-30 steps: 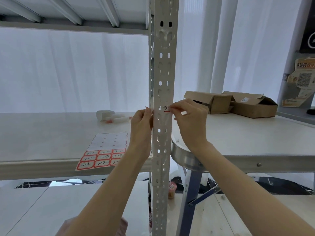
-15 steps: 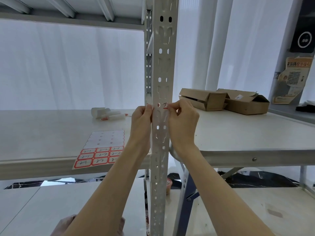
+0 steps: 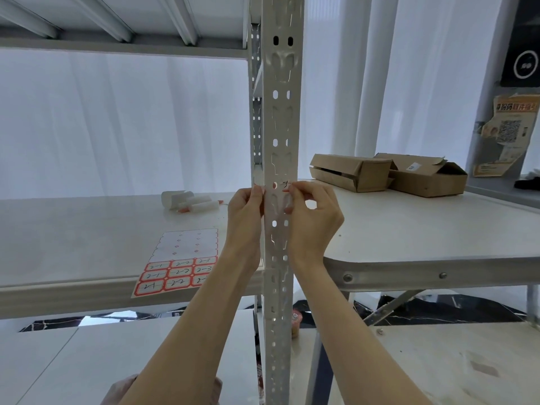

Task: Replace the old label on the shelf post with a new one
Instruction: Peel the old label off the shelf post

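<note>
A white perforated shelf post (image 3: 281, 118) rises through the middle of the view. A small red-bordered label (image 3: 284, 185) with handwriting sits on its front face at hand height. My left hand (image 3: 245, 211) grips the post's left edge, fingertips at the label's left end. My right hand (image 3: 314, 217) pinches the label's right end with thumb and forefinger against the post. A sheet of red-bordered labels (image 3: 181, 264), its upper rows peeled off, lies on the shelf board to the left.
White markers and a cap (image 3: 190, 201) lie at the back of the left shelf board (image 3: 73, 238). Two open cardboard boxes (image 3: 388, 173) sit on the white table (image 3: 438, 235) to the right. A lower shelf runs below.
The view has shifted slightly to the right. Both hands stay on the post at the label, the right fingers curling a little tighter on its right end.
</note>
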